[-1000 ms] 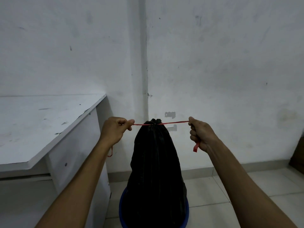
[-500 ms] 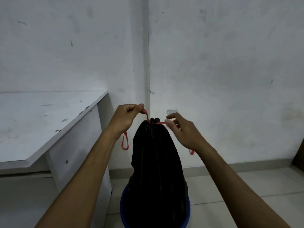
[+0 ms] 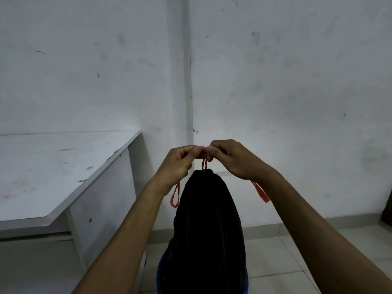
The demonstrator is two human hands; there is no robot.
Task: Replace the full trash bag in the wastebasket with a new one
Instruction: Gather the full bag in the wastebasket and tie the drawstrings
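A full black plastic trash bag (image 3: 209,225) stands upright in a round blue plastic wastebasket (image 3: 159,279) on the pale tiled floor (image 3: 282,262), its gathered neck cinched shut at the top. Just above the neck, the left hand (image 3: 180,164) and the right hand (image 3: 235,160) meet fingertip to fingertip, each with thumb and curled fingers pinching the thin red drawstring (image 3: 204,164) that rises from the bag's mouth. A red loop hangs below the left wrist and a red end dangles below the right wrist. A scuffed white desk (image 3: 53,172) stands to the left, just beside the wastebasket, against the marked white wall (image 3: 275,81)
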